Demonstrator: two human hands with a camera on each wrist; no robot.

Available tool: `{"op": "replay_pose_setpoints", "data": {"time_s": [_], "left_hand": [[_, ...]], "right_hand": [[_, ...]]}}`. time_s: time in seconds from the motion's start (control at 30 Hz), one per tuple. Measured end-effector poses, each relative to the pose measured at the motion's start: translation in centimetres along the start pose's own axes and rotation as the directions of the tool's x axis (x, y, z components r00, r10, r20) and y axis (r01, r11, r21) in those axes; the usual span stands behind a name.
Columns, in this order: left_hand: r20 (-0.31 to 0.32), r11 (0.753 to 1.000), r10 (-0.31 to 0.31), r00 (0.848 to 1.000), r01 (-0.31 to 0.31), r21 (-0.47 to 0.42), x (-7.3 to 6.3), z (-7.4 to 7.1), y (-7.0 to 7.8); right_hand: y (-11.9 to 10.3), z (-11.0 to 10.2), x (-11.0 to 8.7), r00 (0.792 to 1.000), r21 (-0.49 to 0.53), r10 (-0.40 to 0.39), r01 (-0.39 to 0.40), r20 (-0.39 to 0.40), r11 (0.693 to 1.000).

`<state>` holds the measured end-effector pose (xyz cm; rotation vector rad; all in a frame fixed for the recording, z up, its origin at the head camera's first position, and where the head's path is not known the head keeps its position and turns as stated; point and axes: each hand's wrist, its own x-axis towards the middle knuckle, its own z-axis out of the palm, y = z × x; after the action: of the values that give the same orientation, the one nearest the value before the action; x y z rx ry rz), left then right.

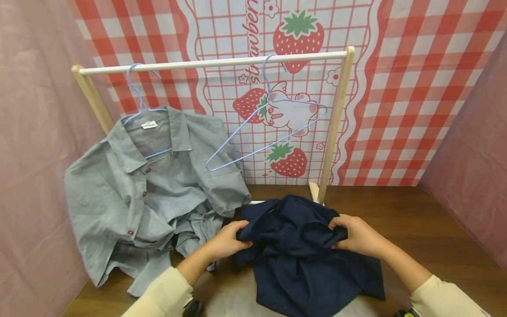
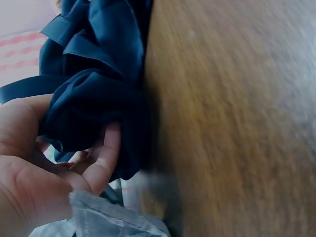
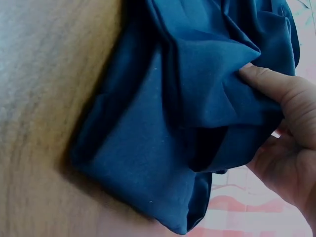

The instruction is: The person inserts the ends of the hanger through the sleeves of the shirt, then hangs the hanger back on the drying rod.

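A crumpled navy garment (image 1: 301, 259) lies on the wooden table in the head view, its lower part spread toward me. My left hand (image 1: 227, 241) grips its left side, and in the left wrist view the thumb and fingers (image 2: 106, 158) curl round a bunched fold. On the opposite side my right hand (image 1: 362, 237) pinches the cloth, the thumb pressed on top of a fold in the right wrist view. Behind the garment, a bare blue wire hanger (image 1: 253, 154) hangs from the white rail. The fingertips under the cloth are partly hidden.
A grey shirt (image 1: 154, 189) with red buttons hangs on another blue hanger (image 1: 136, 88) at the left, its hem reaching the table. The rack's wooden post (image 1: 336, 127) stands behind my right hand. Strawberry-printed cloth (image 1: 428, 88) covers the back; pink curtains (image 1: 35, 154) flank both sides.
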<state>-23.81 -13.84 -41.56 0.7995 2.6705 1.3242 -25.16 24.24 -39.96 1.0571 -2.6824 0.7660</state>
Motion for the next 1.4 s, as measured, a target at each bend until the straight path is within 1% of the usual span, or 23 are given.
{"op": "replay_pose_setpoints", "data": {"time_s": [0.1, 0.17, 0.23, 0.3, 0.37, 0.43, 0.47, 0.5, 0.57, 0.63, 0.7, 0.77, 0.87, 0.93, 1.0, 1.1, 1.2, 1.3, 1.4], "left_hand": [[-0.005, 1.0, -0.014, 1.0, 0.014, 0.009, 0.0, 0.1, -0.4], [-0.002, 1.0, -0.013, 1.0, 0.013, -0.003, 0.0, -0.1, -0.3], [0.021, 1.0, -0.016, 1.0, 0.016, -0.02, -0.2, -0.4, -0.1], [0.063, 0.999, -0.032, 0.998, 0.034, -0.042, -0.4, -0.9, 0.2], [0.101, 0.998, -0.051, 0.994, 0.056, -0.041, -0.6, -1.7, 0.8], [0.107, 0.997, -0.08, 0.991, 0.081, -0.006, -0.8, -2.4, 1.7], [0.094, 0.995, -0.096, 0.991, 0.095, 0.015, -0.9, -2.7, 2.2], [0.068, 0.994, -0.103, 0.992, 0.101, 0.037, -0.9, -2.9, 2.8], [-0.01, 0.99, -0.105, 0.994, 0.106, 0.09, -0.9, -3.2, 3.9], [-0.086, 0.986, -0.089, 0.992, 0.1, 0.133, -0.7, -3.1, 5.0], [-0.137, 0.978, -0.064, 0.988, 0.09, 0.19, -0.4, -2.8, 5.8], [-0.158, 0.961, -0.039, 0.987, 0.08, 0.264, -0.2, -2.2, 6.4], [-0.164, 0.926, -0.011, 0.986, 0.072, 0.371, 0.1, -1.3, 6.6], [-0.176, 0.907, 0.003, 0.984, 0.072, 0.416, 0.2, -1.1, 6.5], [-0.196, 0.897, 0.007, 0.981, 0.081, 0.435, 0.3, -1.1, 6.3], [-0.213, 0.9, -0.006, 0.977, 0.098, 0.426, 0.3, -1.5, 5.8], [-0.203, 0.906, -0.035, 0.979, 0.117, 0.406, 0.2, -2.3, 5.4], [-0.183, 0.909, -0.042, 0.982, 0.114, 0.402, 0.2, -3.1, 5.3], [-0.18, 0.893, -0.033, 0.983, 0.11, 0.436, 0.3, -3.9, 5.2]], "right_hand": [[0.1, 0.1, -0.1, 1.0, -0.006, -0.011, 0.011, 0.02, 1.0], [0.1, -0.1, -0.2, 0.999, -0.002, -0.031, 0.031, 0.032, 1.0], [0.0, -0.6, -0.3, 0.998, 0.012, -0.053, 0.053, 0.035, 0.999], [-0.3, -1.4, -0.5, 0.997, 0.047, -0.061, 0.059, 0.046, 0.997], [-0.6, -2.4, -0.5, 0.997, 0.101, -0.039, 0.033, 0.061, 0.994], [-1.0, -3.4, -0.5, 0.997, 0.14, 0.007, -0.018, 0.076, 0.99], [-1.2, -3.9, -0.3, 0.996, 0.161, 0.043, -0.056, 0.082, 0.985], [-1.3, -4.4, -0.1, 0.994, 0.172, 0.077, -0.09, 0.083, 0.981], [-1.4, -5.1, 0.5, 0.988, 0.157, 0.138, -0.147, 0.068, 0.976], [-1.4, -5.5, 1.2, 0.981, 0.127, 0.189, -0.193, 0.044, 0.973], [-1.3, -5.6, 2.1, 0.97, 0.084, 0.24, -0.241, 0.022, 0.967], [-1.3, -5.5, 3.1, 0.957, 0.05, 0.291, -0.291, 0.008, 0.955], [-1.1, -5.0, 4.4, 0.94, 0.017, 0.341, -0.341, 0.001, 0.94], [-0.9, -4.5, 5.1, 0.938, 0.0, 0.346, -0.346, -0.004, 0.938], [-0.6, -4.2, 5.6, 0.94, 0.007, 0.341, -0.341, -0.007, 0.94], [-0.6, -4.2, 5.7, 0.944, 0.015, 0.326, -0.326, -0.042, 0.945], [-1.0, -4.9, 5.3, 0.947, 0.009, 0.301, -0.302, -0.114, 0.953], [-1.7, -6.1, 4.9, 0.941, -0.016, 0.282, -0.29, -0.188, 0.957], [-2.5, -7.6, 4.4, 0.93, -0.035, 0.263, -0.281, -0.256, 0.959]]}}
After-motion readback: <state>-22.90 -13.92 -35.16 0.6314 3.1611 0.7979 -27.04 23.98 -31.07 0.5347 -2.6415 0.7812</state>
